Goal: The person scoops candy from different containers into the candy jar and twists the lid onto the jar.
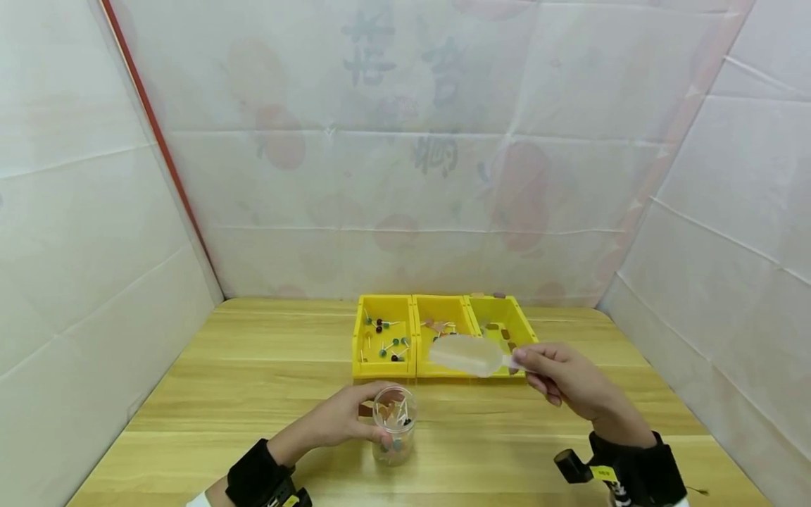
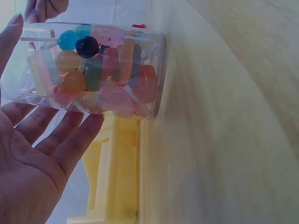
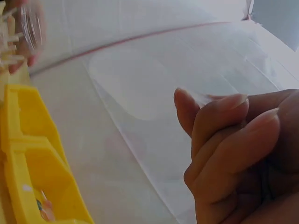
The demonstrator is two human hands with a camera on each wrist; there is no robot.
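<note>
Left hand [image 1: 345, 419] wraps clear candy jar [image 1: 394, 424] standing on desk [image 1: 253, 394]. Right hand [image 1: 564, 377] pinches translucent scoop [image 1: 465, 354] handle, held above yellow bins [image 1: 443, 334].

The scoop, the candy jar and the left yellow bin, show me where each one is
scoop [image 1: 467, 354], head view, on the middle of its pale translucent bowl.
candy jar [image 2: 93, 70], left wrist view, on its clear side wall over the sweets.
left yellow bin [image 1: 383, 370], head view, on its front wall.
</note>
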